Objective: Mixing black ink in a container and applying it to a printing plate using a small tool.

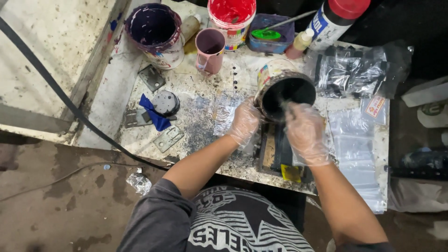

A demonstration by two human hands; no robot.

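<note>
A round can of black ink (285,88) is tilted toward me over a small framed screen (280,151) on the stained worktable (196,126). My left hand (243,122), in a thin clear plastic glove, grips the can's left side. My right hand (304,133), also gloved, is closed on a thin stirring stick whose blurred end reaches into the black ink. A yellow patch (291,172) shows at the frame's near edge.
At the back stand a purple paint bucket (156,30), a pink cup (210,49), a red paint tub (232,16), a blue tray with green ink (270,33) and a spray can (338,18). Clear plastic bags (357,74) lie at right; metal plates (151,77) and a blue rag (154,114) lie at left.
</note>
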